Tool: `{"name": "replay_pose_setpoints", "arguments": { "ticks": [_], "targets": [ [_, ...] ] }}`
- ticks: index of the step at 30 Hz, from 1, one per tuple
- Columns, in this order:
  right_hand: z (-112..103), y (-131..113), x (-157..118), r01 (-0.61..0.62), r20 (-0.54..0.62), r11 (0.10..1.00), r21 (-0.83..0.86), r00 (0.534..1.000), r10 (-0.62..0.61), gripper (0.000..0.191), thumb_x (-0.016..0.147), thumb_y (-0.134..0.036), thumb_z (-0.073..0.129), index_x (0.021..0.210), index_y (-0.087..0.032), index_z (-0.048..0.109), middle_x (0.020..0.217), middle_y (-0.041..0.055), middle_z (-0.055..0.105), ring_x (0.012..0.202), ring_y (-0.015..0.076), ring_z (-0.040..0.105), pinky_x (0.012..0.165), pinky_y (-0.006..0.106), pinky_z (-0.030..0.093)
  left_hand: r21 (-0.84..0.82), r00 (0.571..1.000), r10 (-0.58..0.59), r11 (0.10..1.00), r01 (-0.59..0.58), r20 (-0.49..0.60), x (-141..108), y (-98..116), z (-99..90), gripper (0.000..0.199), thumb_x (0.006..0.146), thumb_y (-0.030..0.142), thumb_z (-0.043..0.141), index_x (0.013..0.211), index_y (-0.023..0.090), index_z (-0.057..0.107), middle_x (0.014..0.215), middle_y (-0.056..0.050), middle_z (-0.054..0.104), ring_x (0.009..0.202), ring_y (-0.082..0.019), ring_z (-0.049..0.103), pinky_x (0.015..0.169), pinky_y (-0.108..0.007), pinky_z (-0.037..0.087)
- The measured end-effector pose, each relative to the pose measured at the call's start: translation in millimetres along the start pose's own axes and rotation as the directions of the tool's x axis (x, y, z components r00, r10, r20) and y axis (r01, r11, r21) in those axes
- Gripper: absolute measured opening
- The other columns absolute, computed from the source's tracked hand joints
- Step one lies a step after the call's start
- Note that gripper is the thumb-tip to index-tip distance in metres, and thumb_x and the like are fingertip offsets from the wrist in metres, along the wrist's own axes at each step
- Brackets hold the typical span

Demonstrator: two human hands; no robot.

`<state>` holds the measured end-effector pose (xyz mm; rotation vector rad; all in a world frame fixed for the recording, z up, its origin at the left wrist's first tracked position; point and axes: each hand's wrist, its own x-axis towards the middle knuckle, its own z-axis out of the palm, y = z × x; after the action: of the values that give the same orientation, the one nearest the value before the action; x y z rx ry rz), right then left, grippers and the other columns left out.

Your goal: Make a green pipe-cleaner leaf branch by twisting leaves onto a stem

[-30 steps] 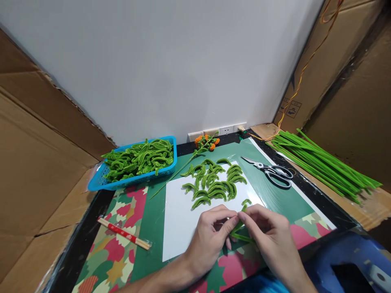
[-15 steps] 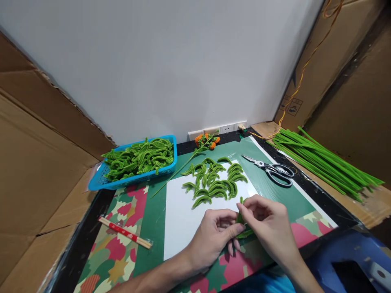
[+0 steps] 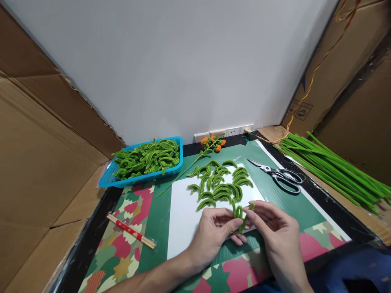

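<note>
Between my two hands is a fuzzy green pipe cleaner (image 3: 239,212), bent into upright loops. My left hand (image 3: 215,230) pinches its base between thumb and fingers. My right hand (image 3: 275,228) grips a free end of it with thumb and forefinger, just to the right of the loops. Beyond my hands, several curved green pipe cleaner pieces (image 3: 222,190) lie on a white sheet (image 3: 183,219). A blue basket (image 3: 146,178) heaped with folded green pieces (image 3: 149,156) stands at the back left.
Scissors (image 3: 279,175) lie right of the sheet, blades partly open. Long straight green pipe cleaners (image 3: 332,169) are piled at the far right. An orange-flowered stem (image 3: 210,144) rests near the wall sockets (image 3: 233,132). Wrapped chopsticks (image 3: 131,230) lie at left. Cardboard (image 3: 39,122) walls the side.
The pipe cleaner now shows upright loops above my left fingers. My right hand has moved slightly right, drawing one end outward. The whole view has shifted a little.
</note>
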<state>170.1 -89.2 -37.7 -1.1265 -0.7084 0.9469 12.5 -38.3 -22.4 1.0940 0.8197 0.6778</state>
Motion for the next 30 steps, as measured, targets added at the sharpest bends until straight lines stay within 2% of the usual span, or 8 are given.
{"name": "replay_pose_setpoints", "arguments": {
  "ticks": [2,7,12,14,18,21,25,30],
  "targets": [
    [2.7,-3.8,-0.3,0.03,-0.029,0.998,-0.058,0.999,-0.032,0.029,0.078,-0.036,0.096,0.098,-0.019,0.085,0.086,0.0117,0.085,0.075,0.0267,0.083,0.062,0.03,0.069,0.006,0.999,-0.006,1.0,0.006,0.036,-0.7,1.4,-0.2,0.046,0.084,0.054,0.091,0.086,0.01,0.081,0.076,-0.01,0.078,0.064,-0.02,0.078,0.06,-0.026,0.064],
    [1.6,-9.0,-1.8,0.108,0.005,0.968,-0.228,0.994,-0.109,0.022,0.085,-0.038,0.09,0.095,-0.019,0.085,0.091,0.0113,0.084,0.074,0.0236,0.08,0.062,0.029,0.067,-0.001,0.998,0.022,1.0,-0.022,0.067,-2.2,1.3,-0.9,0.043,0.091,0.053,0.085,0.084,0.011,0.076,0.073,-0.004,0.071,0.061,-0.017,0.074,0.058,-0.026,0.063],
    [-3.2,-9.4,-5.5,0.109,0.074,0.948,-0.299,0.993,-0.091,0.021,0.09,-0.04,0.084,0.098,-0.02,0.085,0.092,0.0096,0.082,0.067,0.0199,0.074,0.061,0.028,0.064,-0.029,0.996,0.063,0.998,-0.061,0.067,-3.6,-4.5,-2.1,0.039,0.1,0.054,0.075,0.093,0.016,0.066,0.074,0.002,0.063,0.055,-0.014,0.07,0.046,-0.021,0.057],
    [-4.9,-9.6,-5.7,0.113,0.108,0.941,-0.319,0.991,-0.082,0.019,0.093,-0.039,0.082,0.098,-0.021,0.084,0.093,0.0088,0.081,0.07,0.0198,0.075,0.063,0.028,0.064,-0.039,0.995,0.068,0.997,-0.065,0.076,-3.8,-6.6,-2.6,0.039,0.102,0.055,0.07,0.095,0.018,0.06,0.075,0.003,0.061,0.053,-0.013,0.069,0.044,-0.019,0.055],
    [-8.4,-10.3,-4.2,0.117,0.21,0.934,-0.337,0.977,-0.046,0.016,0.096,-0.038,0.079,0.1,-0.022,0.083,0.095,0.0072,0.079,0.078,0.0199,0.075,0.069,0.026,0.063,-0.026,0.992,0.045,0.999,-0.043,0.116,-4.6,-9.3,-2.9,0.039,0.107,0.058,0.061,0.097,0.021,0.051,0.074,0.005,0.059,0.053,-0.012,0.069,0.043,-0.017,0.054],
    [-9.5,-12.3,-3.6,0.116,0.269,0.939,-0.324,0.963,-0.026,0.016,0.099,-0.038,0.077,0.102,-0.024,0.083,0.091,0.0051,0.076,0.072,0.0172,0.07,0.065,0.025,0.06,-0.005,0.993,0.037,0.999,-0.037,0.111,-5.9,-9.3,-2.1,0.042,0.107,0.061,0.058,0.095,0.022,0.048,0.075,0.005,0.06,0.048,-0.01,0.066,0.04,-0.015,0.048],
    [-7.0,-16.9,-3.4,0.095,0.278,0.953,-0.287,0.961,-0.012,0.016,0.1,-0.037,0.076,0.099,-0.023,0.082,0.084,0.0038,0.073,0.066,0.0163,0.066,0.063,0.026,0.058,0.017,0.993,0.012,1.0,-0.014,0.121,-7.9,-5.7,-1.2,0.042,0.108,0.061,0.056,0.097,0.022,0.049,0.08,0.003,0.066,0.046,-0.009,0.065,0.04,-0.016,0.047],
    [-3.3,-17.9,-2.9,0.056,0.282,0.966,-0.253,0.959,0.018,0.016,0.1,-0.038,0.075,0.097,-0.023,0.081,0.077,0.0022,0.072,0.066,0.0164,0.067,0.063,0.025,0.058,0.011,0.993,0.001,1.0,-0.002,0.115,-9.2,-3.5,-1.8,0.04,0.109,0.059,0.056,0.098,0.021,0.05,0.08,0.003,0.067,0.046,-0.009,0.065,0.04,-0.015,0.046]
  ]
}}
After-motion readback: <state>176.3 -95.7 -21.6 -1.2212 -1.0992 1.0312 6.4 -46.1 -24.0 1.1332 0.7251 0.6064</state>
